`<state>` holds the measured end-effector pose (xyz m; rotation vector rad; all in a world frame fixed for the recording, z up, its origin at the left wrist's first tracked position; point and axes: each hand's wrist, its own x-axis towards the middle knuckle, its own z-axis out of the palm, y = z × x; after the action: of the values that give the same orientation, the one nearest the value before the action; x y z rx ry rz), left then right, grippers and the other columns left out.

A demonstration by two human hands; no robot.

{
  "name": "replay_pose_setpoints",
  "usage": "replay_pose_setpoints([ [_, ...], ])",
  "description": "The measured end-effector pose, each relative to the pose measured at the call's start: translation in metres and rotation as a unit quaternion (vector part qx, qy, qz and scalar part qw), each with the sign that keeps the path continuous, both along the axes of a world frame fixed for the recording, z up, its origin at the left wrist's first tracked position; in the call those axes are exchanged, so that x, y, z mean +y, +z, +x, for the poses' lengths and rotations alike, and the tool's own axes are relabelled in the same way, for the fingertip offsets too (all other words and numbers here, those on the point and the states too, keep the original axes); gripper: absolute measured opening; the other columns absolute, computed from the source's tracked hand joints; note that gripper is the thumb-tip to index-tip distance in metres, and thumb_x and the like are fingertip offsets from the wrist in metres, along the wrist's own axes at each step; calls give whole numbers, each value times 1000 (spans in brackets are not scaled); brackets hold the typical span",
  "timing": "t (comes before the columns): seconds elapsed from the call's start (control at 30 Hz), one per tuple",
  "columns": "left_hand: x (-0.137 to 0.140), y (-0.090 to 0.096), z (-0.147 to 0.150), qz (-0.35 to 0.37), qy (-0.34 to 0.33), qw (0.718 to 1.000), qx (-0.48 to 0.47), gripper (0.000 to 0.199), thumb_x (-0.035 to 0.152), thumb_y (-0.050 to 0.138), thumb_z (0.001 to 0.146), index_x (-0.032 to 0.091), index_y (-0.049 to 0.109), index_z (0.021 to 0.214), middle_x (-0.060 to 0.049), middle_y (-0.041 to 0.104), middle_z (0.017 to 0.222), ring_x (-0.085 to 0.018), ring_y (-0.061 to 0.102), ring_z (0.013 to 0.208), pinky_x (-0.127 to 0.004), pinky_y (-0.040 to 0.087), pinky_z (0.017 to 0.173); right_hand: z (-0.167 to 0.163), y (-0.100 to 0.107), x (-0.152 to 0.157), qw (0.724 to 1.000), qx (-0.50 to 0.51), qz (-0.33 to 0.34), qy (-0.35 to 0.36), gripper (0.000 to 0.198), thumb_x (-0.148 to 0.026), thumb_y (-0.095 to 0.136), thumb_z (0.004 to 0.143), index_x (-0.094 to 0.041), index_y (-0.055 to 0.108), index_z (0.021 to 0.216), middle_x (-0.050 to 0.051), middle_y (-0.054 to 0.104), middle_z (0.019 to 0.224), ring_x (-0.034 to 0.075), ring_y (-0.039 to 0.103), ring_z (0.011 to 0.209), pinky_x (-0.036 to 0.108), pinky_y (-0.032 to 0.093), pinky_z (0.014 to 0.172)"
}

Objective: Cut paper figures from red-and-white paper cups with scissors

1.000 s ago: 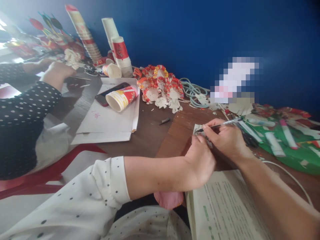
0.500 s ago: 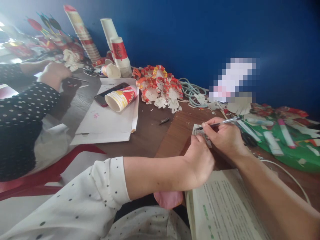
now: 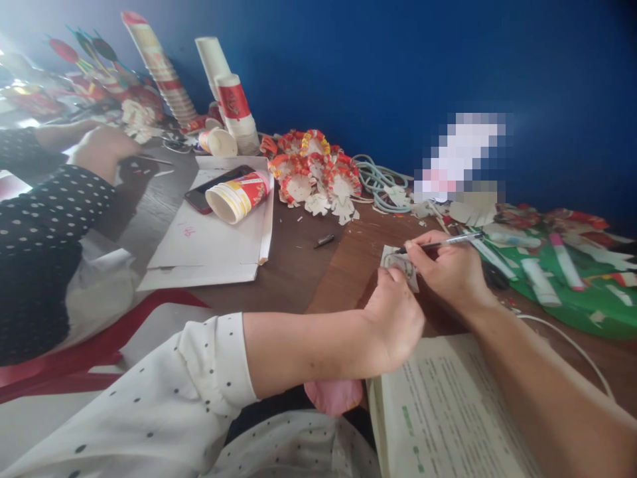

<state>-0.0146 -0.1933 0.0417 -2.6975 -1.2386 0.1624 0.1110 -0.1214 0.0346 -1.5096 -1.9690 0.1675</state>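
Note:
My right hand (image 3: 450, 269) is closed around a slim pen (image 3: 445, 243), whose tip touches a small piece of paper (image 3: 389, 254) near its upper edge. Dark drawn lines show on the paper. The curled fingers of my left hand (image 3: 395, 318) press the paper's lower part against the brown table; its palm side is hidden. Close to my forearms, an open printed book (image 3: 448, 405) lies in front of me. A dark pen cap (image 3: 324, 241) rests on the table to the left of the paper.
Red paper-cup cutouts (image 3: 318, 169) and coiled cable (image 3: 381, 182) lie along the blue wall. Left are stacked paper cups (image 3: 236, 109), a phone (image 3: 199, 198) and a white folder (image 3: 199, 245). Markers (image 3: 566, 260) cover a green sheet (image 3: 592, 318) at right. A co-worker's hand (image 3: 102, 149) is far left.
The pen tip and my right hand have shifted slightly right over the paper, uncovering more of the drawn lines. My left hand keeps its hold. The whole view has moved a little.

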Motion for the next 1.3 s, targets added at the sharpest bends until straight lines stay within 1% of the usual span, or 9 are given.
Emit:
replay_pose_setpoints([
  [0.33, -2, 2, -2, 6, -5, 1000, -6, 35, 26, 54, 83, 8, 72, 107, -21, 67, 111, -33, 56, 105, -50, 43, 92, -2, 5, -6, 998, 53, 16, -14, 18, -37, 58, 85, -22, 64, 78, 6, 71, 76, 22, 67, 70, 33, 50, 68],
  [0.43, -3, 6, -4, -7, -12, 1000, 15, 35, 28, 54, 84, 9, 73, 106, -20, 68, 106, -34, 56, 104, -49, 43, 91, 4, 2, -1, 997, 50, 63, -17, 20, -36, 55, 88, -20, 67, 92, 9, 72, 90, 25, 68, 84, 35, 51, 76],
  [0.57, -5, 8, -8, 15, -26, 999, 33, 35, 29, 54, 84, 10, 73, 106, -20, 68, 105, -35, 54, 108, -50, 40, 93, 19, -5, 7, 994, -28, 106, -15, 28, -28, 51, 90, -21, 68, 110, 11, 70, 105, 26, 64, 101, 39, 49, 90],
  [0.77, -3, 1, -8, 40, -39, 998, 25, 31, 28, 55, 83, 10, 75, 98, -21, 68, 99, -35, 54, 105, -47, 42, 85, 35, -10, 13, 983, -172, -2, -66, 46, -19, 51, 82, -26, 64, 125, 12, 67, 113, 32, 65, 94, 41, 50, 74],
  [0.83, -2, 3, -8, 23, -43, 998, 30, 28, 25, 56, 82, 9, 75, 95, -20, 68, 96, -34, 54, 103, -46, 42, 85, 34, -6, 13, 982, -165, 14, -89, 48, -19, 49, 83, -26, 62, 128, 12, 69, 111, 30, 66, 90, 40, 49, 71],
  [0.93, 0, 9, -9, -6, -42, 999, 33, 26, 19, 54, 82, 9, 74, 96, -19, 68, 96, -31, 55, 98, -42, 44, 81, 29, 1, 8, 987, -119, 29, -102, 45, -26, 52, 84, -24, 62, 128, 10, 74, 96, 27, 67, 80, 36, 47, 66],
  [1.03, 0, 14, -8, -18, -37, 998, 37, 30, 14, 50, 82, 6, 73, 101, -21, 67, 103, -30, 55, 99, -40, 45, 79, 22, 10, 1, 982, -147, -71, -95, 34, -39, 54, 85, -25, 70, 113, 7, 75, 85, 26, 67, 74, 34, 45, 62],
  [1.13, 0, 13, -7, -34, -28, 998, 47, 35, 13, 48, 82, 4, 72, 106, -24, 65, 111, -33, 55, 103, -41, 45, 80, 13, 18, -6, 963, -185, -175, -86, 37, -49, 54, 86, -26, 68, 111, 5, 75, 91, 27, 68, 82, 33, 45, 65],
  [1.3, 1, 2, -4, -1, -5, 1000, -4, 41, 12, 53, 76, 0, 69, 112, -28, 62, 120, -38, 55, 110, -46, 46, 86, 1, 19, -13, 958, -156, -224, -84, 51, -46, 63, 81, -22, 57, 125, 7, 73, 99, 27, 68, 92, 32, 45, 70],
])
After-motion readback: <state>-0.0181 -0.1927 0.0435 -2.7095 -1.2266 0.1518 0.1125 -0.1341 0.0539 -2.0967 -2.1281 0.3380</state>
